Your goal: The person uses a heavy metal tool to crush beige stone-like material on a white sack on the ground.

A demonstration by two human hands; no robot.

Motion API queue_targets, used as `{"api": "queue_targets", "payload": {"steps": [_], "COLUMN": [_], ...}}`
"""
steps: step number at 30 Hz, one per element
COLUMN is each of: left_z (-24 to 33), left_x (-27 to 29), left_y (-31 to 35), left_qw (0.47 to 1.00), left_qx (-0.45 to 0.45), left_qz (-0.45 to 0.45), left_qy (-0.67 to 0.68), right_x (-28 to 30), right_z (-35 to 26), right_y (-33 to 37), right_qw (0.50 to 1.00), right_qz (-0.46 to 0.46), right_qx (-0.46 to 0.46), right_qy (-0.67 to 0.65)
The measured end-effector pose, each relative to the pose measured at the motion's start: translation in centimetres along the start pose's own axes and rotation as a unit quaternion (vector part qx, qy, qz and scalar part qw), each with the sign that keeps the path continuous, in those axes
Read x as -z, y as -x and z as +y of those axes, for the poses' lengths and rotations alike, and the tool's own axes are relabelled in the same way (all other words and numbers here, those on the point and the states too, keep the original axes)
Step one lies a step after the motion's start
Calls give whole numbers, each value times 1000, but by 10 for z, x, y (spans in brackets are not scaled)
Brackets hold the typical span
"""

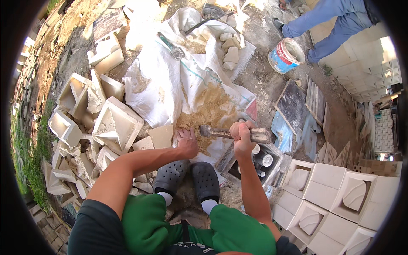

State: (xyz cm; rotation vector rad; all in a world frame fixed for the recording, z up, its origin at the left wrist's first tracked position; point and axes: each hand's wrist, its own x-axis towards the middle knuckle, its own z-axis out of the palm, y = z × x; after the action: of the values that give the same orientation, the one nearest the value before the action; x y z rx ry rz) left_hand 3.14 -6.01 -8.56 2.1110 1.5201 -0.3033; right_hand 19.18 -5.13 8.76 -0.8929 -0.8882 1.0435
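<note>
My right hand [241, 137] is closed round the middle of a hammer-like tool [219, 132], held level over the sand. Its flat metal end points left and its thick pale end points right. My left hand [185, 143] is low beside the sand heap [208, 104], its fingers curled downward; whatever they hold, if anything, is hidden. Just left of that hand is a flat pale slab [161, 137]. Below the tool, by my right forearm, stands an open box mould [231, 167] with round, pale-topped cylinders [267, 160] inside.
A white sack sheet [165, 93] lies under the sand, with a trowel [171, 46] on it. Hollow pale blocks [117, 125] are heaped at left; others [331, 180] stand stacked at right. Beyond are a bucket [286, 56] and another person's legs [327, 25].
</note>
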Motion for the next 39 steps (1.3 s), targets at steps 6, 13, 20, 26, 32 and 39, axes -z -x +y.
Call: {"api": "queue_targets", "payload": {"steps": [6,13,20,26,32,39], "left_z": [-8,3,-16,-13,-12,-25], "left_x": [-22,18,0,13,29,23], "left_y": [8,3,-29,-38,-44,-53], "left_qw": [996,994,980,982,989,984], "left_qx": [-40,-93,-166,-180,-144,-176], "left_qz": [85,57,85,32,-8,-11], "left_qy": [5,-3,72,36,38,-3], "right_x": [8,6,1,-5,-6,-8], "right_z": [-5,-4,0,-1,-8,-11], "right_y": [4,13,8,11,9,12], "right_qw": [1000,999,999,999,999,999], "right_qz": [24,37,29,36,27,32], "right_qx": [-3,33,23,17,-13,-18], "right_qy": [-20,6,2,5,20,30]}}
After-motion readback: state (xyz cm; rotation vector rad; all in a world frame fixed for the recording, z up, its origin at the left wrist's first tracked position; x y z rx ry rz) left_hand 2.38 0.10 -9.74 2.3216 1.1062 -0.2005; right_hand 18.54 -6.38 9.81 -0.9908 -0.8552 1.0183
